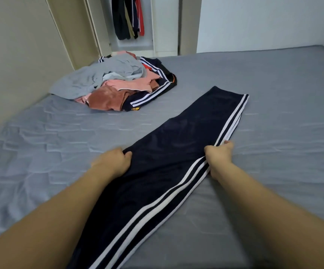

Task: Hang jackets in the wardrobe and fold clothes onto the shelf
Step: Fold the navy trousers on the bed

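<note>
A pair of dark navy track pants (176, 152) with white side stripes lies stretched along the grey bed, its far end toward the upper right. My left hand (112, 162) grips the plain left edge at mid-length. My right hand (218, 158) pinches the striped right edge opposite it. A heap of clothes (114, 82) in grey, pink, rust and navy sits at the far left of the bed. Beyond it the open wardrobe (132, 22) shows dark and red jackets hanging.
The grey bedsheet (273, 113) spreads wide to the right of the pants. A beige wall (17, 55) runs along the bed's left side. The wardrobe door (97, 26) stands open toward the heap.
</note>
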